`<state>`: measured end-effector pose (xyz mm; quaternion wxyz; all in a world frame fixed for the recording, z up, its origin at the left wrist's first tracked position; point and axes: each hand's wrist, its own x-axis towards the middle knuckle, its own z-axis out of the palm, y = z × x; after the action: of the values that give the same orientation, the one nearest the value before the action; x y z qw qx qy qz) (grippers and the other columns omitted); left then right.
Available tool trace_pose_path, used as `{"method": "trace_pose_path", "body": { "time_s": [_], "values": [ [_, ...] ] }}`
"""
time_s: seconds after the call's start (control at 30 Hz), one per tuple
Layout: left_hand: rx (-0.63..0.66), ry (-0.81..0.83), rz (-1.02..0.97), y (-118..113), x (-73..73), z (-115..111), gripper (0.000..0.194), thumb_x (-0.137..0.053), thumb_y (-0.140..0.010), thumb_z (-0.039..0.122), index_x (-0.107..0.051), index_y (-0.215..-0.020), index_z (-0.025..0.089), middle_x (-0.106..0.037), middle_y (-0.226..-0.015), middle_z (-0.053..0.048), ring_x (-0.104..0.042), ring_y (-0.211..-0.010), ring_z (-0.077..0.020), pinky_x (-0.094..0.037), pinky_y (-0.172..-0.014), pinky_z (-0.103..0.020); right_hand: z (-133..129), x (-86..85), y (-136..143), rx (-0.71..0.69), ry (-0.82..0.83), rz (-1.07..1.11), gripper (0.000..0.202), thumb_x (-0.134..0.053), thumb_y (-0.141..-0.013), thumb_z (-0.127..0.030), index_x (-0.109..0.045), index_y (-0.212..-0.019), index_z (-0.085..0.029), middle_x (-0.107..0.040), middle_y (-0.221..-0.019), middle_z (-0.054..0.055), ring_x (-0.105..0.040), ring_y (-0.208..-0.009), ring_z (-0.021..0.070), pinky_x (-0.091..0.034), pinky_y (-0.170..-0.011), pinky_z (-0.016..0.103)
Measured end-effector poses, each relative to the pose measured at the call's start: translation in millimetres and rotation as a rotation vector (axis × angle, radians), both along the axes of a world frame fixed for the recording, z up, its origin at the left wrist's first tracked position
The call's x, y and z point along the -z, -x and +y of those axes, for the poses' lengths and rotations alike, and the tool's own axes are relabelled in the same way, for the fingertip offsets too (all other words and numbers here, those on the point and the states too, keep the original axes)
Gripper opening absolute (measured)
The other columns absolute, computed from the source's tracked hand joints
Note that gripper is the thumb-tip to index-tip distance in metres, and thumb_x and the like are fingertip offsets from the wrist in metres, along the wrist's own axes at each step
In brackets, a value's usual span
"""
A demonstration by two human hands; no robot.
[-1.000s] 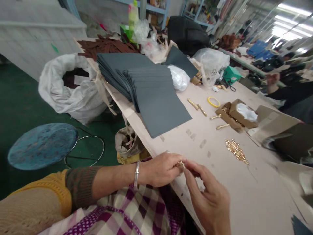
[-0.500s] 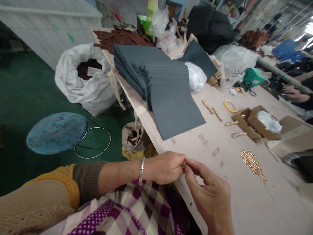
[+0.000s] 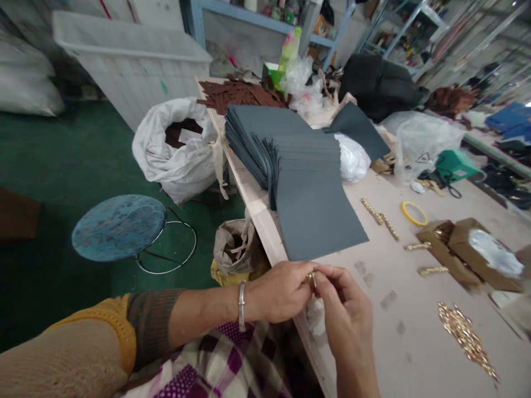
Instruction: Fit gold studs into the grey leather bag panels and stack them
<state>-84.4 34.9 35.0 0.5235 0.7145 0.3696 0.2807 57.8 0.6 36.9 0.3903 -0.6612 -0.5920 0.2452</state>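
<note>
Gold glints where the two hands meet at the near edge of the pale table (image 3: 385, 326): a small gold piece (image 3: 310, 277) sits between the closed fingertips of the left hand (image 3: 276, 293), and the right hand (image 3: 348, 309) pinches at it with thumb and forefinger, the fingers hiding most of its shape. A silver bracelet (image 3: 241, 305) circles the left wrist. Something white and crumpled (image 3: 316, 318) shows under the right hand, too covered to make out. Just beyond the hands, a fanned stack of dark grey sheets (image 3: 315, 193) takes up much of the tabletop, its nearest corner close to the left hand and between it and the brown strips (image 3: 244, 95) at the far end. To the right lie short gold chain lengths (image 3: 379, 219), a yellow ring of tape (image 3: 414, 213), open cardboard boxes (image 3: 481, 257) and a loose heap of gold pieces (image 3: 468, 338), well apart from the fingers. On the floor at left, a round blue stool (image 3: 119, 226) stands near a white sack (image 3: 178, 160), and a smaller beige bag (image 3: 234, 249) sits beside the table's edge.
</note>
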Motion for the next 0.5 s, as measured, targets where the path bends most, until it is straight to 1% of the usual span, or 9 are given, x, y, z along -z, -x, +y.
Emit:
{"method": "trace_pose_path", "body": {
  "time_s": [0.07,0.13,0.2,0.27,0.33,0.4,0.43,0.5],
  "values": [
    [-0.134,0.06,-0.023,9,7.4,2,0.028,-0.047,-0.086,0.02,-0.062,-0.109,0.018,-0.063,-0.077,0.001,-0.055,-0.064,-0.0115,-0.044,-0.06,-0.023,24,6.1,-2,0.007,-0.054,-0.045,0.028,-0.053,-0.088,-0.038,-0.065,-0.1,-0.016,-0.071,-0.085,0.007,-0.065,-0.073,0.0188,-0.052,-0.067,0.03],
    [-0.279,0.11,-0.04,21,14.9,6,0.034,-0.05,-0.085,0.026,-0.057,-0.117,0.017,-0.06,-0.076,0.003,-0.05,-0.058,-0.0099,-0.041,-0.054,-0.023,50,13.2,-4,-0.025,-0.157,-0.211,0.025,-0.051,-0.089,-0.033,-0.065,-0.1,-0.016,-0.071,-0.089,0.009,-0.064,-0.078,0.0204,-0.05,-0.073,0.033],
    [-0.423,0.129,-0.052,33,20.0,11,0.041,-0.053,-0.083,0.029,-0.052,-0.122,0.016,-0.061,-0.083,0.001,-0.051,-0.062,-0.0102,-0.043,-0.059,-0.025,71,20.2,-5,-0.124,-0.223,-0.399,0.023,-0.046,-0.091,-0.026,-0.066,-0.095,-0.015,-0.07,-0.093,0.011,-0.063,-0.085,0.023,-0.048,-0.079,0.036],
    [-0.529,0.133,-0.066,44,22.2,17,0.049,-0.056,-0.081,0.03,-0.048,-0.127,0.014,-0.063,-0.094,-0.002,-0.055,-0.071,-0.0125,-0.046,-0.069,-0.028,81,25.8,-6,-0.221,-0.223,-0.564,0.025,-0.041,-0.093,-0.02,-0.065,-0.093,-0.015,-0.07,-0.091,0.012,-0.06,-0.086,0.0252,-0.046,-0.08,0.038],
    [-0.576,0.148,-0.092,51,22.9,23,0.056,-0.06,-0.078,0.031,-0.046,-0.129,0.012,-0.064,-0.108,-0.008,-0.059,-0.085,-0.0162,-0.047,-0.08,-0.033,77,28.3,-9,-0.292,-0.175,-0.666,0.025,-0.04,-0.092,-0.016,-0.064,-0.093,-0.014,-0.069,-0.088,0.012,-0.059,-0.084,0.0258,-0.045,-0.077,0.038],
    [-0.572,0.186,-0.131,53,23.9,26,0.061,-0.065,-0.075,0.032,-0.046,-0.13,0.01,-0.062,-0.115,-0.012,-0.06,-0.094,-0.0194,-0.047,-0.086,-0.035,62,26.0,-17,-0.347,-0.103,-0.666,0.024,-0.04,-0.092,-0.015,-0.064,-0.092,-0.015,-0.068,-0.086,0.01,-0.059,-0.083,0.0246,-0.045,-0.075,0.036],
    [-0.549,0.216,-0.158,52,24.6,26,0.061,-0.067,-0.075,0.032,-0.047,-0.128,0.01,-0.063,-0.114,-0.012,-0.061,-0.094,-0.02,-0.047,-0.086,-0.036,51,22.9,-23,-0.373,-0.057,-0.636,0.023,-0.041,-0.092,-0.016,-0.064,-0.089,-0.016,-0.068,-0.084,0.009,-0.059,-0.081,0.0235,-0.045,-0.074,0.035],
    [-0.467,0.287,-0.227,47,26.3,23,0.054,-0.068,-0.075,0.032,-0.052,-0.123,0.012,-0.066,-0.108,-0.009,-0.063,-0.092,-0.0198,-0.049,-0.084,-0.035,27,14.7,-36,-0.462,0.078,-0.524,0.022,-0.044,-0.091,-0.019,-0.065,-0.084,-0.019,-0.066,-0.078,0.005,-0.06,-0.076,0.0203,-0.045,-0.07,0.032]
  ]
}}
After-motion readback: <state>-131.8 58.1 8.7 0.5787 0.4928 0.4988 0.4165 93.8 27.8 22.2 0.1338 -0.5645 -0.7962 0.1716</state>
